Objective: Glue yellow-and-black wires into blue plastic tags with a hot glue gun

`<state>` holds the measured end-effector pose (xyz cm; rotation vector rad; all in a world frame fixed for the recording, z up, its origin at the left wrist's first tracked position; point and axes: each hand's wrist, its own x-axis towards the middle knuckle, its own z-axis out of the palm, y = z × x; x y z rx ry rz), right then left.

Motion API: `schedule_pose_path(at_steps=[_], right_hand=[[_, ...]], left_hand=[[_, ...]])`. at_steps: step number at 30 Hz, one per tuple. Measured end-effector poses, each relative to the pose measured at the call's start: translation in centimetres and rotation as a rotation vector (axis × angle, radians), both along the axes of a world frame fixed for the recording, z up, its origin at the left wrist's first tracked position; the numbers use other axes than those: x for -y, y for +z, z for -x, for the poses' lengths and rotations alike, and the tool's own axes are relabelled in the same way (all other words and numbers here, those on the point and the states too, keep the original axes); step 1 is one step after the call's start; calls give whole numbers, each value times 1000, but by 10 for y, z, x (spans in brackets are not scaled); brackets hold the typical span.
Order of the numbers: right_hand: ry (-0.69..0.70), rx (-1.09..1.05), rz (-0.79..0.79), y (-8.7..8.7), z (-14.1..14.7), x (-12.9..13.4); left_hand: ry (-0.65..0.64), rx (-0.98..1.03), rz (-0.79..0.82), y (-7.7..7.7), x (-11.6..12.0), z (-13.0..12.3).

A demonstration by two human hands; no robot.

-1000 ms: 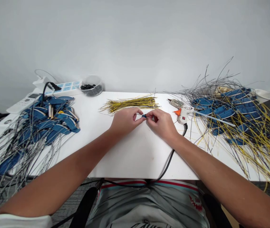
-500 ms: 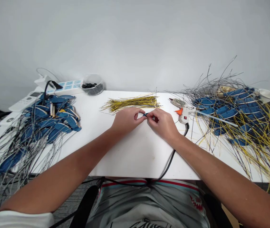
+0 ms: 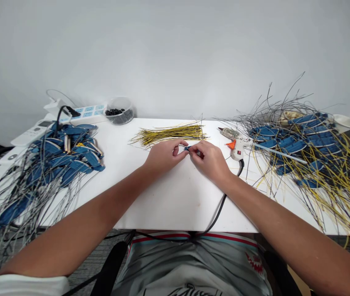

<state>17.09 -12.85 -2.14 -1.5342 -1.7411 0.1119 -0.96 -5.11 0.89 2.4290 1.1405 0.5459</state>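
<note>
Over the middle of the white table, my left hand (image 3: pixel 166 155) and my right hand (image 3: pixel 208 159) meet fingertip to fingertip. Between them they pinch a small dark blue piece (image 3: pixel 187 148), mostly covered by the fingers, so its exact kind is unclear. Just beyond the hands lies a bundle of yellow and black wires (image 3: pixel 171 133). A white glue gun (image 3: pixel 238 147) with an orange trigger rests right of my right hand, a clear glue stick (image 3: pixel 279 153) jutting from its back.
A pile of blue parts with grey and black wires (image 3: pixel 67 156) covers the table's left side. Blue parts with yellow and black wires (image 3: pixel 310 139) heap on the right. A clear tub of small black pieces (image 3: pixel 120 111) and a power strip (image 3: pixel 87 113) stand at the back left.
Almost nothing differs. Both hands keep their pinch on the small blue piece; the whole view has shifted very slightly.
</note>
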Motion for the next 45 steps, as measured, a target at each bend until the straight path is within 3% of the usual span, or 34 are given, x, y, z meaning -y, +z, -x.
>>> schedule_pose_path(at_steps=[10,14,16,18,21,23,25,28,37,41,45], right_hand=[[10,7,8,-3,2,0],[1,-17,-35,9,3,4],[-98,-2,-62,22,-9,8],[-301,43,-20,36,-30,14],[-612,137,256,52,-70,27],[-695,173,446,56,-91,35],[-690,188,587,55,-102,41],[-691,190,639,48,-103,43],[-722,60,270,35,-84,31],[-540,-106,141,39,-74,33],[-331,-363,266,37,-63,36]], left_hand=[[7,15,46,1,-2,0],[9,26,39,1,-1,1],[22,23,50,2,1,2],[43,6,55,4,2,3],[63,-21,46,6,3,3],[63,-25,40,7,4,3],[57,-18,39,7,5,3],[46,-10,35,6,5,3],[83,-33,55,7,3,2],[104,-47,41,7,3,2],[117,-60,34,7,1,2]])
